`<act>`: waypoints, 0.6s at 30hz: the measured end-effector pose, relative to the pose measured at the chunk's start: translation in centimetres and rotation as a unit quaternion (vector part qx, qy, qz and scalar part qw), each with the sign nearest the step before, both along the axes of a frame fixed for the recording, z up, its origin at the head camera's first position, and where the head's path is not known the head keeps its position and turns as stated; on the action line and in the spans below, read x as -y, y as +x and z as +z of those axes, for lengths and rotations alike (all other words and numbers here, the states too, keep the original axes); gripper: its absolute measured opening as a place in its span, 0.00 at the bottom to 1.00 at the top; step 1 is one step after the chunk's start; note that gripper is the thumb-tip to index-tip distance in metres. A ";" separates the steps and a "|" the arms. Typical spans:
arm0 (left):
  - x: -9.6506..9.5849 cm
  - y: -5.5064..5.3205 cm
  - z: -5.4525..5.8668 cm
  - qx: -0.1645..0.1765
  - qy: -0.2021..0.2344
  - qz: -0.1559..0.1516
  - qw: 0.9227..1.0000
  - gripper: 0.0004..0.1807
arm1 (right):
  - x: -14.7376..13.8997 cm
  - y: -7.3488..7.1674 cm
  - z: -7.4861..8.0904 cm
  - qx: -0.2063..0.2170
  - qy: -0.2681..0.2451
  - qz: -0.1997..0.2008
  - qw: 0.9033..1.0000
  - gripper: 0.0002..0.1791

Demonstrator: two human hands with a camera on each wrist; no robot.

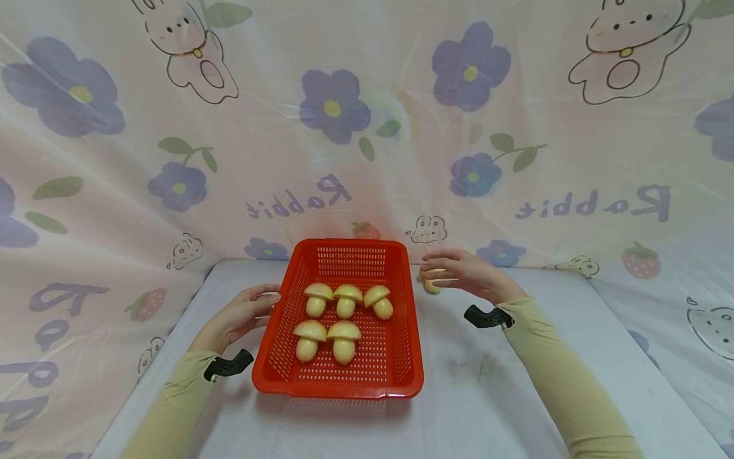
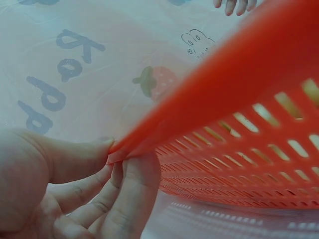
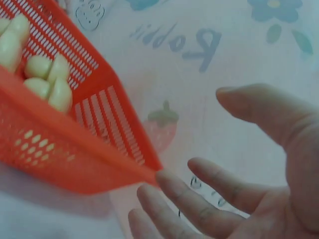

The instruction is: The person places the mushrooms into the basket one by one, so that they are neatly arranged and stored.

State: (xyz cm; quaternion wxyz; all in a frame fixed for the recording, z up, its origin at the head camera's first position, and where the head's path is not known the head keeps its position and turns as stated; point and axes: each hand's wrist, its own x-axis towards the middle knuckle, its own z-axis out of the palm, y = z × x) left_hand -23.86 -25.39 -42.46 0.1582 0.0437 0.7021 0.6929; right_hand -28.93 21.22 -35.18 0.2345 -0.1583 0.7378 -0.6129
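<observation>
A red plastic basket [image 1: 395,357] with slotted walls holds several toy mushrooms [image 1: 344,347], pale yellow with rounded caps, lying in two rows. My left hand [image 1: 243,313] is at the basket's left side; in the left wrist view its thumb and fingers pinch the rim [image 2: 164,114]. To the right of the basket is my right hand [image 1: 467,274], with fingers spread and nothing between them in the right wrist view. Partly hidden behind those fingers, a small yellowish object [image 1: 431,285] sits on the table beside the basket's far right side.
The basket stands on a white-covered table [image 1: 476,401]. A printed curtain [image 1: 395,166] with flowers and rabbits hangs behind the table and along its sides. Black wrist mounts [image 1: 487,317] are strapped over both sleeves.
</observation>
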 end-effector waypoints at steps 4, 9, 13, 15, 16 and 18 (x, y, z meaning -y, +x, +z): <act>0.1 0.0 0.1 0.001 0.000 0.001 1.000 0.26 | -0.9 -0.3 -0.8 0.008 0.001 -0.016 1.000 0.29; 0.0 0.0 0.2 0.000 -0.003 -0.001 1.000 0.26 | -2.2 -0.9 -1.9 0.020 -0.001 -0.030 0.999 0.31; 0.0 0.0 0.3 0.004 -0.003 -0.003 1.000 0.26 | -3.3 -1.3 -2.9 0.027 -0.004 -0.037 0.999 0.33; 0.0 0.0 0.3 0.006 -0.003 -0.003 1.000 0.26 | -3.9 -1.5 -3.4 0.026 -0.001 -0.043 0.999 0.33; 0.0 0.0 0.3 0.006 -0.004 -0.003 1.000 0.26 | -4.1 -1.6 -3.7 0.025 0.003 -0.047 0.999 0.33; 0.0 0.0 0.3 0.006 -0.008 -0.005 1.000 0.26 | -4.6 -1.8 -4.1 0.025 0.007 -0.057 0.998 0.33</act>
